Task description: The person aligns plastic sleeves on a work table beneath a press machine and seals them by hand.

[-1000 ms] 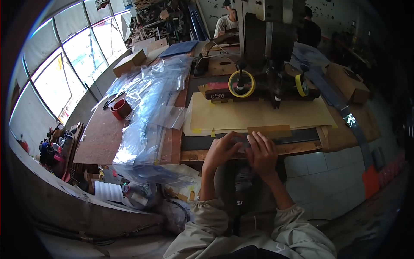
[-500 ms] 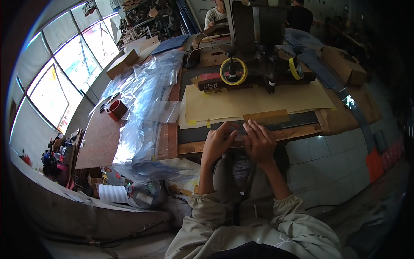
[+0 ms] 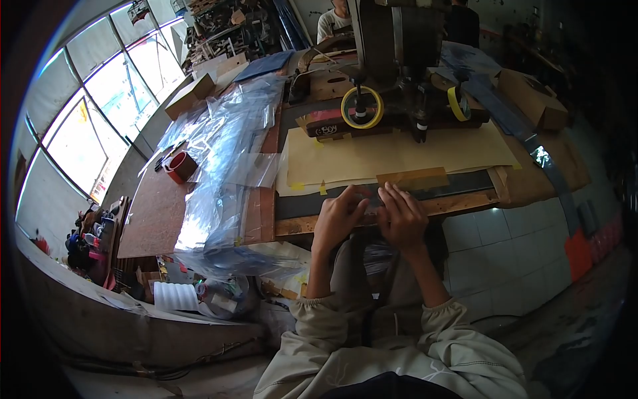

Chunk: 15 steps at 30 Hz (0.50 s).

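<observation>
**Holds left hand and right hand close together by the wooden front edge**

Curves the left fingers toward the thumb, with a narrow space between. Stretches the right fingers nearly straight, side by side, tips pointing away from the body. Cannot tell about a grip on anything thin between the fingertips.

Has a translucent brown strip just beyond the right fingertips, lying along the front margin of a broad pale yellow sheet; cannot tell whether touching it. Has a small yellow tab just beyond the left fingertips. Shows a dark band between sheet and wooden edge.

Faces, past the sheet, a large dark machine with a dark crossbar and two yellow rings, one at left, one at right.

Has crinkled clear plastic spread to the left, with a red roll beside it and a cardboard box farther back. Has brown paper to the right, below another brown box. Looks toward a person in a white top and another in black, both beyond the machine.
</observation>
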Tool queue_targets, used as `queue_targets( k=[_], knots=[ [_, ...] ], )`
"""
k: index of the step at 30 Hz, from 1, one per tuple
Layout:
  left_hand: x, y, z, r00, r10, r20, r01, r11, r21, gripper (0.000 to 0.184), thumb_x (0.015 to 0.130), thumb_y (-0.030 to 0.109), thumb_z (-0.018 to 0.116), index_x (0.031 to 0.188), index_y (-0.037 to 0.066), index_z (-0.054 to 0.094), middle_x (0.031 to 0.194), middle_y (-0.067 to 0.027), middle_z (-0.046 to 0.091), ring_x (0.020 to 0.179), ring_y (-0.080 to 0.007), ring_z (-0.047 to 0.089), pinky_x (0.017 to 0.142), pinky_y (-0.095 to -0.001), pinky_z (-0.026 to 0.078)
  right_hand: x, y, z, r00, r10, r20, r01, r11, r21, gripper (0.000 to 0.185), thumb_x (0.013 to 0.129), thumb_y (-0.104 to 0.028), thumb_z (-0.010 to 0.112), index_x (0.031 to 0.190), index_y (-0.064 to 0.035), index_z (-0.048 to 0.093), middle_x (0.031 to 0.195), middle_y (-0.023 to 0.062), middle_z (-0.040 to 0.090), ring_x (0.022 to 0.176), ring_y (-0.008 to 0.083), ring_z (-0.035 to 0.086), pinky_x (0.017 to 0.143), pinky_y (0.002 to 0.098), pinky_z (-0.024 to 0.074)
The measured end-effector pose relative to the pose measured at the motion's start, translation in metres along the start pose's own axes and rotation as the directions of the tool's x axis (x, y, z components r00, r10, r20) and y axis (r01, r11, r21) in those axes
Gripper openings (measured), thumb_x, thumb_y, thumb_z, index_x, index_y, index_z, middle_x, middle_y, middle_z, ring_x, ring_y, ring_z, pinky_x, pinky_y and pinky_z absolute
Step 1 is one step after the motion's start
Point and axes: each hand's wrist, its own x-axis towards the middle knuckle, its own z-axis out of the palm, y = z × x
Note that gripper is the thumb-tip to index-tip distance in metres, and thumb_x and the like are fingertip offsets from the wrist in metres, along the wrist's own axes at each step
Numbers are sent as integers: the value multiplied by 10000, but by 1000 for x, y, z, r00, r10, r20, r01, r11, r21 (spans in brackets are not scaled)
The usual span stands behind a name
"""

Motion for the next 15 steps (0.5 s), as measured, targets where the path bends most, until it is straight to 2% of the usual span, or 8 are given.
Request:
queue_targets(
  k=[10,15],
  knots=[
    [-1,4,-1,1000,-23,13,23,1000,-2,202,916,141,643,1102,68,613,826,-157,713,765,-280,726,661,-342,541,0,0,-1,1000,5,5,-5,1000,6,354,907,-284,533,1150,-67,671,1164,113,685,1090,273,648,932,406,503],
    [-1,3,-1,1000,19,3,-19,999,43,205,917,142,645,1102,63,612,827,-153,716,767,-275,728,660,-335,539,-1,1,1,1000,2,-1,-2,1000,9,356,906,-283,531,1151,-65,669,1163,115,685,1085,277,649,929,408,503]
  ],
)
